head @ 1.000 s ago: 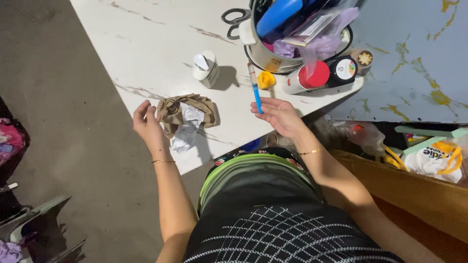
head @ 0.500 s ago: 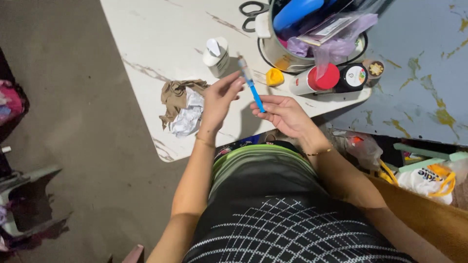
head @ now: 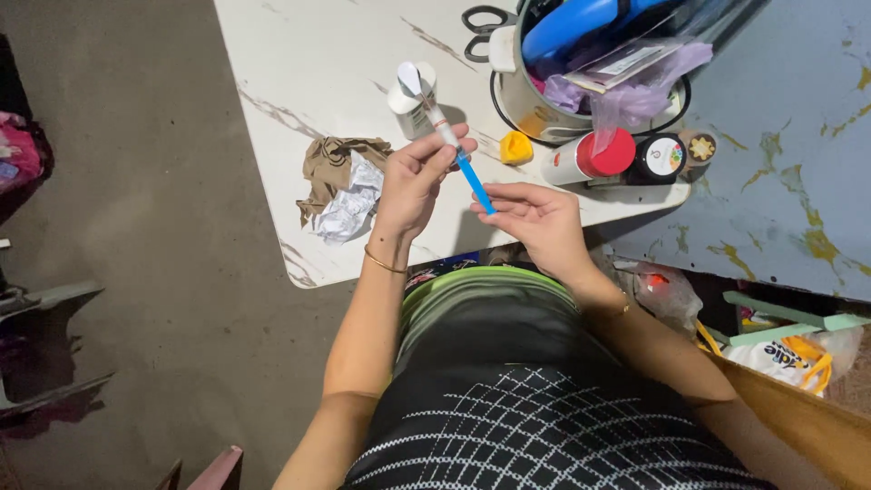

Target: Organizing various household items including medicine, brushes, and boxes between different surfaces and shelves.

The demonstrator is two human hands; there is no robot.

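a thin blue and white pen-like tool (head: pixel 463 163) is held slantwise above the near edge of the white marble table (head: pixel 299 82), its pale end pointing to about 11 o'clock and its blue end to about 5 o'clock. the left hand (head: pixel 413 186) pinches the pale upper part between thumb and fingertips, closed on it. the right hand (head: pixel 535 218) holds the blue lower end at its fingertips, fingers curled lightly around it, palm turned up.

at 9 o'clock of the left hand, on the table, lies a crumpled wad of brown and white paper (head: pixel 343 186). at 12 o'clock of the tool's tip stands a small white bottle (head: pixel 413 91) with a flip cap. at 2 o'clock of the tool sits a small yellow cap (head: pixel 514 147), and just beyond it a white can with a red lid (head: pixel 594 156) lies on its side, touching a black-lidded jar (head: pixel 665 157). behind these stands a round metal pot (head: pixel 526 91) stuffed with a blue object, purple plastic and a clear bag. black-handled scissors (head: pixel 481 27) rest at the pot's 10 o'clock. a yellow-veined grey surface (head: pixel 798 136) spreads at 3 o'clock.
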